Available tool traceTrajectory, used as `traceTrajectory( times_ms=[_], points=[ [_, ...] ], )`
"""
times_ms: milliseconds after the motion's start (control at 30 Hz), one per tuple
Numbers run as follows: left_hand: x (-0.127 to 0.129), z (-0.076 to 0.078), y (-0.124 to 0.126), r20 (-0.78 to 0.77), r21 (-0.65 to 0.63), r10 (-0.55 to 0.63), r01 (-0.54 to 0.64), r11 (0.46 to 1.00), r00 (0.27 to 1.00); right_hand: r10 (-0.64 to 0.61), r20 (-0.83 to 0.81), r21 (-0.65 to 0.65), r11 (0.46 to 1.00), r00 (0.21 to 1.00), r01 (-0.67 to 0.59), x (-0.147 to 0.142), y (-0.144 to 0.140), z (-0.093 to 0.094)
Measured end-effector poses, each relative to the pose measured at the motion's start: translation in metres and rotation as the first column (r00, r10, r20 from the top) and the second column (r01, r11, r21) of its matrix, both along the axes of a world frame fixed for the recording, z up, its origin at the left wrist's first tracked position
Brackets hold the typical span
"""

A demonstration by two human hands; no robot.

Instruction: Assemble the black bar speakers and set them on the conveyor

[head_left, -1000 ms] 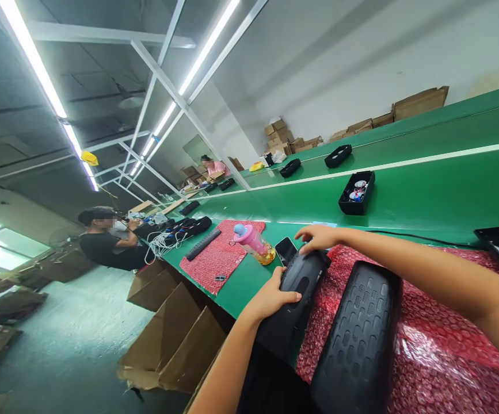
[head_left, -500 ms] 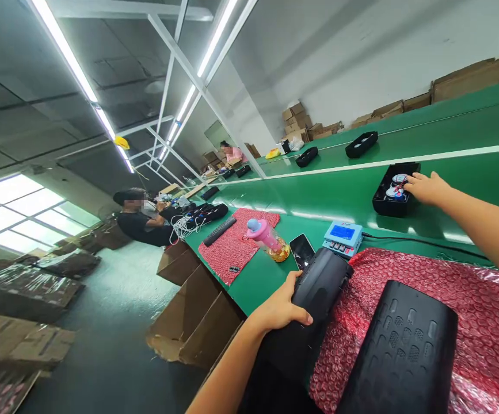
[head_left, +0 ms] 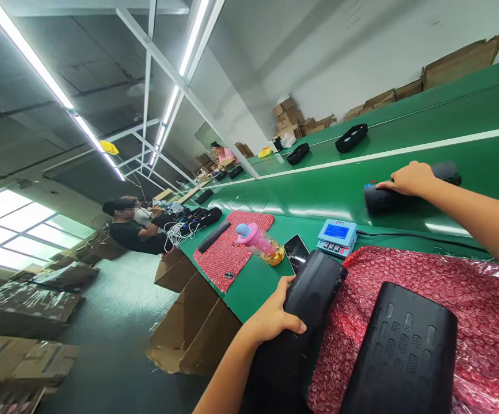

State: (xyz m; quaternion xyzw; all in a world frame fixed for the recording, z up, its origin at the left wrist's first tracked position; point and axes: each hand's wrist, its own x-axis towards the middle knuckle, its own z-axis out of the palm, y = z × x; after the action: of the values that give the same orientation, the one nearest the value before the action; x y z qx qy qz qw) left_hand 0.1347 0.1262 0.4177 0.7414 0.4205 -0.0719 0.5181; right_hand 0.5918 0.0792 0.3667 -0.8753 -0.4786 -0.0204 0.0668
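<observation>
- Factory hall under long ceiling strip lights, with a green conveyor bench (head_left: pixel 318 198) running away into the distance; cardboard boxes (head_left: pixel 290 115) stacked at the far wall.
- Left hand (head_left: pixel 273 313) at the near edge of the bench, fingers curled over the side of a black speaker housing (head_left: pixel 313 287), thumb across its top, gripping it.
- Housing lying partly on a red bubble-wrap sheet (head_left: pixel 448 299), partly over the bench edge.
- Ribbed black shell (head_left: pixel 404 351) just beside the housing, resting on the same red sheet.
- Right hand (head_left: pixel 411 178) stretched out to the belt, palm down, fingers bent over the top of a black open case (head_left: pixel 387 198); how firm the hold is cannot be told.
- Small blue meter (head_left: pixel 336 236), dark phone (head_left: pixel 296 252) and pink-capped bottle (head_left: pixel 255 240) between the two hands.
- Further along, a second red mat (head_left: pixel 227 244) with a long black bar on it.
- Seated person in black (head_left: pixel 134 233) working at the left side of the bench, another in pink far off.
</observation>
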Motion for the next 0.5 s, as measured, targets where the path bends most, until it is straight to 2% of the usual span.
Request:
traceTrajectory(
  times_ms=[267, 500],
  points=[
    [0.002, 0.001, -0.003, 0.008, 0.023, 0.02, -0.02, 1.0, 1.0, -0.032, 0.002, -0.106, 0.994, 0.999, 0.032, 0.003, -0.013, 0.007],
    [0.004, 0.004, -0.004, 0.0, 0.015, 0.034, -0.034, 0.999, 0.999, -0.041, 0.075, -0.035, 0.998, 0.996, 0.043, -0.001, -0.035, -0.005]
  ],
)
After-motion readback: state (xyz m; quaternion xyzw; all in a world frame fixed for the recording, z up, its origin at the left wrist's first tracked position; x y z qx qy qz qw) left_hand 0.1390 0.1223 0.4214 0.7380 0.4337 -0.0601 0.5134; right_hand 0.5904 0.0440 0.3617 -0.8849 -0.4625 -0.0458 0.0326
